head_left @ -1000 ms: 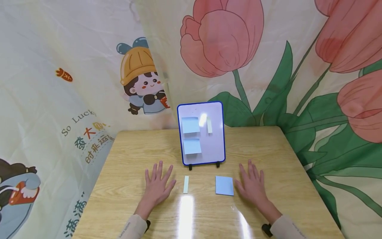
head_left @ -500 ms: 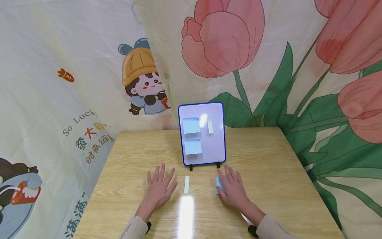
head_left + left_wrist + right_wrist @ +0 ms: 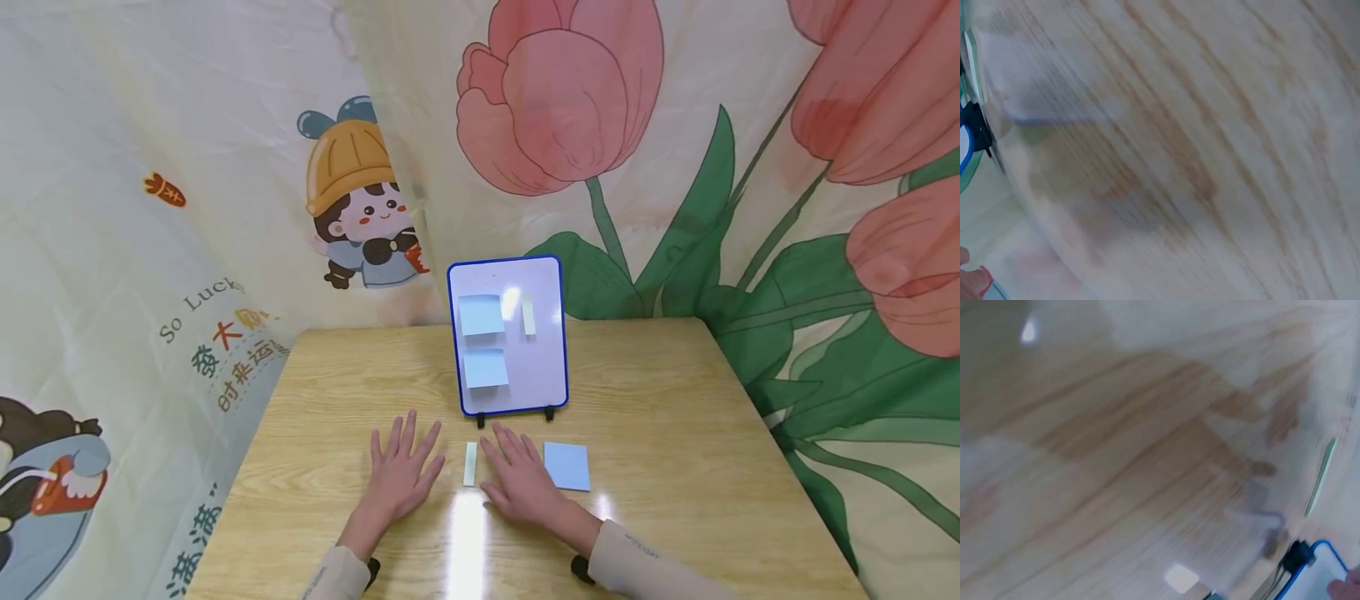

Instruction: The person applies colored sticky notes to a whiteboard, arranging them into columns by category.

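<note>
My left hand (image 3: 397, 475) lies with fingers spread over the table, left of a narrow pale green sticky-note strip (image 3: 469, 464). On the strip's other side is my right hand (image 3: 521, 479), its fingers straight and pointing towards the whiteboard. Nothing is gripped by either hand. A square blue sticky-note pad (image 3: 567, 466) lies just right of the right hand, its left edge close to the fingers. In the right wrist view, the strip (image 3: 1321, 478) shows at the right edge, beside a fingertip (image 3: 1345, 586). Whether the right hand touches the table cannot be told.
A blue-framed whiteboard (image 3: 536, 375) stands on small black feet behind the hands. It bears two blue sticky notes (image 3: 481, 315) and a pale strip (image 3: 528, 317). The wooden table (image 3: 660, 383) meets a printed cloth backdrop (image 3: 480, 225) at the back.
My right hand has swept left, from the right of the blue pad, across it, to between pad and strip. The pad shows again. My left hand has barely moved.
</note>
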Available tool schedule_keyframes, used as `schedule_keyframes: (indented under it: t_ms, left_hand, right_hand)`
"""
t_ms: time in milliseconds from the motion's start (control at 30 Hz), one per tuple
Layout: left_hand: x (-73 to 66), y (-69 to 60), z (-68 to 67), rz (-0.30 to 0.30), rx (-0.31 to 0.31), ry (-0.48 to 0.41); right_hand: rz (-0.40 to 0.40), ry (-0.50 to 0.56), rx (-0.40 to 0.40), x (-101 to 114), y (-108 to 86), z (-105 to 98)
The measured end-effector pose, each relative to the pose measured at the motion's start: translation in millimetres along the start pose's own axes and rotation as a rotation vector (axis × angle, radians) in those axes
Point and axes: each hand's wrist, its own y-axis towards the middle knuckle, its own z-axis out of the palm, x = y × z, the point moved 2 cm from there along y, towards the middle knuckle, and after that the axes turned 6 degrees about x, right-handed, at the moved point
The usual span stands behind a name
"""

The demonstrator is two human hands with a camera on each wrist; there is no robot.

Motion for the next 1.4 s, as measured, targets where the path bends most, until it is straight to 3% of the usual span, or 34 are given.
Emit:
schedule_keyframes:
  t_ms: [200, 600, 900, 1400]
  left_hand:
    - [3.5, -1.8, -1.9, -0.007, -0.027, -0.008]
    - [-4.2, -8.0, -1.3, 0.039, -0.014, 0.005]
    - [-4.0, -14.6, -1.0, 0.053, -0.029, 0.010]
    - [-15.4, -20.2, 1.8, 0.097, -0.009, 0.045]
  right_hand:
    - [-0.048, -0.043, 0.140, 16, 13.0, 11]
    - [-0.072, -0.138, 0.268, 30, 27.6, 25]
    - [-0.118, -0.138, 0.140, 27, 32.6, 29]
    - [-0.115, -0.144, 0.102, 19, 42.8, 28]
